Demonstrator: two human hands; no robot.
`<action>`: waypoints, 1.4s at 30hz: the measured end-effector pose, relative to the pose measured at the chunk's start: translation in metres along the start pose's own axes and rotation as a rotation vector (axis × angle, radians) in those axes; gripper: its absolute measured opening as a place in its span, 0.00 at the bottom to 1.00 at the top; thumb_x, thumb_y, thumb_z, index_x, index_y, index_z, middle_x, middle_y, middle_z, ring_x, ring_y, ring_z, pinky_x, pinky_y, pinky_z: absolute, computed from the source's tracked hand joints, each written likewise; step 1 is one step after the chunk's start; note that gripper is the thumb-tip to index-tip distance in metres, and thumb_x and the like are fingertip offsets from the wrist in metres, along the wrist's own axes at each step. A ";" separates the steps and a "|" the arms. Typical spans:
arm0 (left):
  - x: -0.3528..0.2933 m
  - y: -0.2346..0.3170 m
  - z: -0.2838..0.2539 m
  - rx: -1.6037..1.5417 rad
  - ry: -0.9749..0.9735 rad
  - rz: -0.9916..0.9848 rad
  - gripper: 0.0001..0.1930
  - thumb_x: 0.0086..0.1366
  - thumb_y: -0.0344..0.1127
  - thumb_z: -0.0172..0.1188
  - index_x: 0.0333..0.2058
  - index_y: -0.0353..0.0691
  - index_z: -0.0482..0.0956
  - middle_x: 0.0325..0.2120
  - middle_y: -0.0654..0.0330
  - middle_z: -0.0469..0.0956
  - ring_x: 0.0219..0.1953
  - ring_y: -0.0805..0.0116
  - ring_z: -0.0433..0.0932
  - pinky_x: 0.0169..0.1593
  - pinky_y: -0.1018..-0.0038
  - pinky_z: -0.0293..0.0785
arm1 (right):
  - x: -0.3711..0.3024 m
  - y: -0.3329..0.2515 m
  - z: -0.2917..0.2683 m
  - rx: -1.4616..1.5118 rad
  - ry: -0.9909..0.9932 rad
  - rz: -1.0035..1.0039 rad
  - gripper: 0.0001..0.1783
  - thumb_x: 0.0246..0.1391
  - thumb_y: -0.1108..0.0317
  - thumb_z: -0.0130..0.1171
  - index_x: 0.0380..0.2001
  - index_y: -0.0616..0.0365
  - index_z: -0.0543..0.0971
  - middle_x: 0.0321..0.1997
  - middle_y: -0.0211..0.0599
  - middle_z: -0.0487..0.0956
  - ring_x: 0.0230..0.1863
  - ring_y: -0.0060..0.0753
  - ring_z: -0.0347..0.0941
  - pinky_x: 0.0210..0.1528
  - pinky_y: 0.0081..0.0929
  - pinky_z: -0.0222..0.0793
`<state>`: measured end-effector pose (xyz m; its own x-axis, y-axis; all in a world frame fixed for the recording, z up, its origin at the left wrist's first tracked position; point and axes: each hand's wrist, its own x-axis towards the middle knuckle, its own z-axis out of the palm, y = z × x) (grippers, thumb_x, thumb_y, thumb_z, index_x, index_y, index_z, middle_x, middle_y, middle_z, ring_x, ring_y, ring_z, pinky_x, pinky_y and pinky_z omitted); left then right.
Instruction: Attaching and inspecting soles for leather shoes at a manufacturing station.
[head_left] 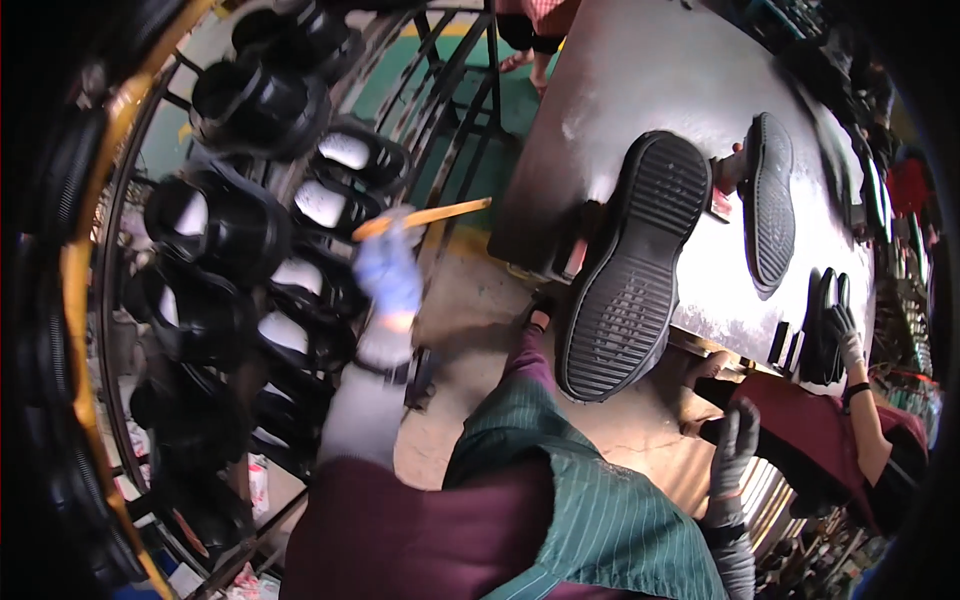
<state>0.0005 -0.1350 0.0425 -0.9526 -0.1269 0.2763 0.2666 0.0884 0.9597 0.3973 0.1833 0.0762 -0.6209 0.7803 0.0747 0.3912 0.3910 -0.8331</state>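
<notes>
My left hand (388,265), in a pale blue glove, is closed around a slim orange-yellow stick (445,213). It is slightly blurred and lies beside the racked black shoes (215,225), several of them showing white insides. My right hand (738,440), in a grey glove, is raised at the lower right with its fingers stretched upward and nothing visible in them. Between my hands, a large black shoe (635,265) stands sole up at the table's near edge, its ridged sole toward me. Another sole-up shoe (770,200) is beyond it to the right.
A metal-topped table (590,80) fills the upper middle. Left of me is a shoe rack with a yellow frame (77,300) and metal bars (440,110). At the right, a co-worker's gloved hand (845,335) touches a pair of black shoes (823,335). Another person's legs (530,45) show beyond.
</notes>
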 end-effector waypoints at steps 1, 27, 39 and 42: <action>-0.003 0.054 -0.001 -0.148 0.058 -0.077 0.11 0.67 0.34 0.50 0.37 0.33 0.76 0.28 0.62 0.76 0.28 0.75 0.73 0.34 0.77 0.71 | 0.022 -0.027 0.008 0.008 -0.056 -0.114 0.12 0.60 0.72 0.48 0.46 0.64 0.71 0.43 0.34 0.73 0.43 0.25 0.68 0.48 0.22 0.65; 0.036 0.103 0.234 -0.475 -1.312 -0.122 0.14 0.65 0.40 0.51 0.35 0.34 0.80 0.32 0.59 0.79 0.37 0.72 0.77 0.44 0.77 0.71 | 0.354 -0.146 0.246 1.193 -0.361 0.508 0.13 0.62 0.58 0.47 0.42 0.53 0.70 0.17 0.20 0.58 0.15 0.15 0.51 0.15 0.14 0.51; 0.046 0.074 0.238 -0.448 -1.132 -0.263 0.18 0.67 0.42 0.50 0.44 0.32 0.76 0.38 0.57 0.78 0.41 0.73 0.76 0.47 0.76 0.71 | 0.329 -0.092 0.281 1.016 -0.726 0.258 0.08 0.51 0.74 0.52 0.35 0.57 0.69 0.19 0.26 0.66 0.20 0.21 0.66 0.22 0.17 0.64; 0.062 0.063 0.272 -0.125 -1.018 0.065 0.28 0.65 0.45 0.54 0.56 0.32 0.63 0.43 0.51 0.74 0.46 0.66 0.75 0.50 0.74 0.72 | 0.316 -0.101 0.233 1.254 -0.814 0.518 0.08 0.61 0.62 0.43 0.33 0.52 0.69 0.21 0.22 0.65 0.22 0.18 0.63 0.18 0.13 0.58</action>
<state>-0.0817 0.1310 0.1066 -0.5927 0.7776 0.2099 0.2796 -0.0457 0.9590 0.0033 0.2766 0.0560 -0.9483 0.0743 -0.3084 0.1370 -0.7810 -0.6093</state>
